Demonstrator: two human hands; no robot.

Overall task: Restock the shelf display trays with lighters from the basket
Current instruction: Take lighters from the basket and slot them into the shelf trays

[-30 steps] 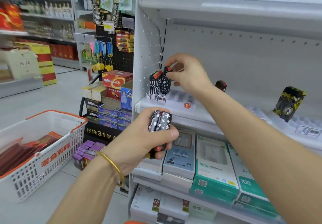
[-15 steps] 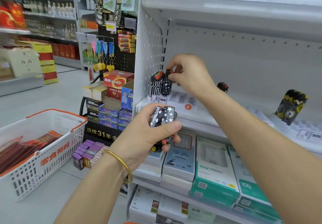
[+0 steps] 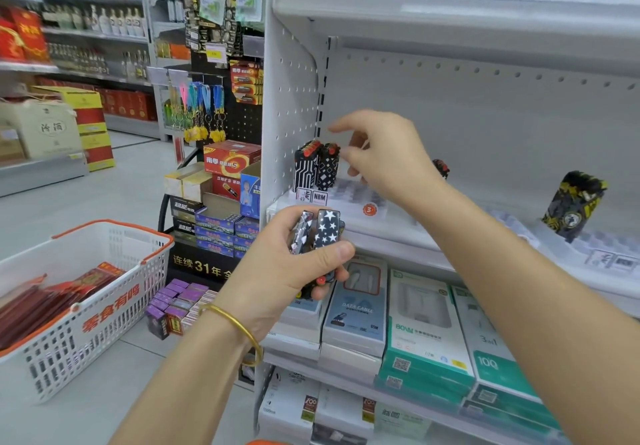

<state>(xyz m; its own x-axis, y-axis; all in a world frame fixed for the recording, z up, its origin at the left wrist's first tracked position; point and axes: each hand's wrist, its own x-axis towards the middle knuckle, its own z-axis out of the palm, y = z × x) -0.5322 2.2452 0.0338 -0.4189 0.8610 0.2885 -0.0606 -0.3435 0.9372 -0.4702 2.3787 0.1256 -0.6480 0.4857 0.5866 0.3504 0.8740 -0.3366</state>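
White shelf tray (image 3: 353, 202) labelled "NBM"; left hand (image 3: 277, 264) grips star-print lighters (image 3: 327, 228); right hand (image 3: 388, 157) loose, empty.

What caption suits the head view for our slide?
Left hand grips spare lighters; right hand, fingers loose, hovers beside two lighters standing in the display tray.

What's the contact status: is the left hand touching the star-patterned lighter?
Touching. The head view shows the left hand gripping the star-patterned lighter, with the thumb pressed across its front.
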